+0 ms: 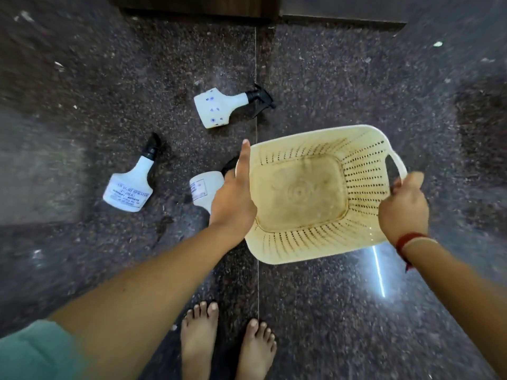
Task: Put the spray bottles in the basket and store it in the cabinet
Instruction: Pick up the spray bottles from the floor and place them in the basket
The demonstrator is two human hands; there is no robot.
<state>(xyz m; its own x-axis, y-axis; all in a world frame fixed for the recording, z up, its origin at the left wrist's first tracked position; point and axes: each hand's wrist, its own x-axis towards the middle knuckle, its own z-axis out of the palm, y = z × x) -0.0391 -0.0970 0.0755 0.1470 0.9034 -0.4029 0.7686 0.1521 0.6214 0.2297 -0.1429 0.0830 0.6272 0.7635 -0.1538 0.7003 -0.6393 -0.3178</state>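
— Bottles first, on our far left: what do we see on the floor (315, 64)?

— We see a white spray bottle with printed text (129, 187) lying on its side on the dark speckled stone, black nozzle pointing away from us. Farther up and to the right lies a white spray bottle with blue marks (219, 108), nozzle to the right, well apart from the first.

— And the third?

— We make out a third spray bottle (204, 187) lying just beside the basket, partly hidden behind our left hand (233, 196).

— How do we hold that hand?

— We press it against the left side of the cream basket (365, 223), thumb stretched straight along the rim; the fingers go under or behind the wall, so we cannot tell their grip.

— The basket itself?

— We hold it above the floor, tilted, nothing inside. Our right hand (404, 204), a red thread at its wrist, curls closed around the right handle.

— Below?

— Our bare feet (227, 341) stand on the floor.
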